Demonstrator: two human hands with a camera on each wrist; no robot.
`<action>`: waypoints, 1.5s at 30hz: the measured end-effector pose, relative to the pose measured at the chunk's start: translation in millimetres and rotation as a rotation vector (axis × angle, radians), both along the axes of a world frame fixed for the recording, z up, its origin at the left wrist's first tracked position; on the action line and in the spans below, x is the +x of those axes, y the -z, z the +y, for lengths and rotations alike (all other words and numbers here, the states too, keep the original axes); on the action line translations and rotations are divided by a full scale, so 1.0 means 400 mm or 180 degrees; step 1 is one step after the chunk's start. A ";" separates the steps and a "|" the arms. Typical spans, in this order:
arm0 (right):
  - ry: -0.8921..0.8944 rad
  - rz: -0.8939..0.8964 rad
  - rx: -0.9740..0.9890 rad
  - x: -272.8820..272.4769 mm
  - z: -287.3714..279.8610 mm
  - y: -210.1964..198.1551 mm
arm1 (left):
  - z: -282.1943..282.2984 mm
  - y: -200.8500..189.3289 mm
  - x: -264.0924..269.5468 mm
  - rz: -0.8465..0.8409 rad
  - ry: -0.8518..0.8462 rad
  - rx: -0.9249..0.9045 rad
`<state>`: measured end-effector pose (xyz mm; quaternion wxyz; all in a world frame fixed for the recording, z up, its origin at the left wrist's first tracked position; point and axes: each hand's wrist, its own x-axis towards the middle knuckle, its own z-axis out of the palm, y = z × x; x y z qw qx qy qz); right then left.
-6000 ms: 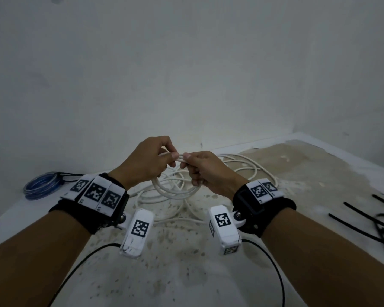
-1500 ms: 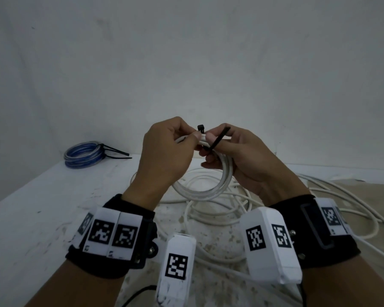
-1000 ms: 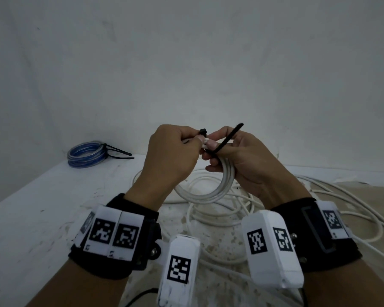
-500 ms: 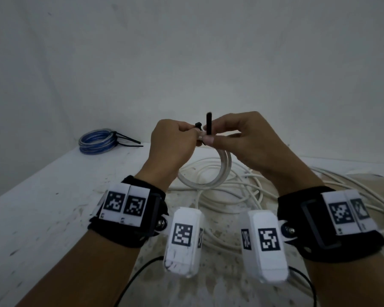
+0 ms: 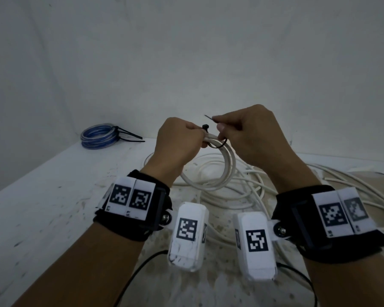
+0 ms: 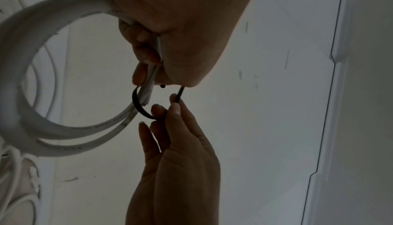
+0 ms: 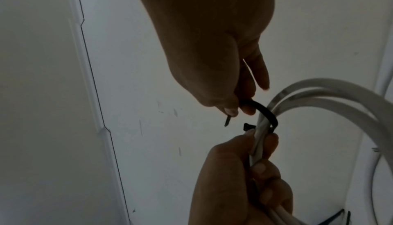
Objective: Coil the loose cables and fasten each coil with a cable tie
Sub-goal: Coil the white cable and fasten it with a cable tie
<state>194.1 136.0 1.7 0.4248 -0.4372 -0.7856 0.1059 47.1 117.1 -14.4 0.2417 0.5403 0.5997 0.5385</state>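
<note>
A small white cable coil hangs in the air above the table. My left hand grips its top, where the strands bunch together. A black cable tie curves under those strands, and its square head sticks up beside my left thumb. My right hand pinches the tie's tail, whose tip points left, just above the head and apart from it. In the right wrist view the tie arches over the coil, the head a short gap below the tail tip.
A blue cable coil, bound with black ties, lies at the back left by the wall. Loose white cable sprawls over the stained table under my hands. Spare black ties lie on the table.
The tie's tail stood upright half a second ago; my right hand has bent it over to the left, toward the head. Six seconds ago no tie was on the coil.
</note>
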 end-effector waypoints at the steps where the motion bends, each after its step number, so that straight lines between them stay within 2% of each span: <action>1: 0.0001 -0.0029 -0.0015 0.000 -0.002 -0.001 | 0.000 0.000 -0.001 -0.0011 0.0022 -0.0022; 14: 0.0169 -0.0165 -0.0085 -0.003 -0.009 -0.003 | 0.007 0.009 -0.004 0.0036 0.0032 -0.0075; 17: 0.0201 -0.0220 -0.0085 -0.007 -0.010 -0.001 | 0.005 0.011 0.000 0.0367 -0.0001 -0.0038; 21: 0.0242 -0.0152 -0.0075 -0.008 -0.008 0.003 | 0.002 0.014 0.013 0.1061 -0.0049 0.0100; 26: 0.0392 -0.0058 -0.0049 -0.006 0.003 0.011 | -0.003 0.017 0.026 0.1310 0.0098 0.0333; 31: 0.0328 0.0330 -0.0289 -0.004 0.018 0.025 | -0.002 0.013 0.018 0.1402 0.0207 0.0428; 36: -0.0163 0.0986 -0.1391 0.024 0.007 0.014 | 0.001 0.005 0.009 0.0851 0.0393 0.0471; 38: -0.0430 0.1441 -0.1768 0.031 -0.002 0.003 | -0.002 -0.005 0.008 0.0703 0.0462 0.0529; 45: -0.0556 0.2382 -0.2324 0.036 -0.017 -0.013 | -0.011 0.006 0.036 0.0760 0.0842 0.0599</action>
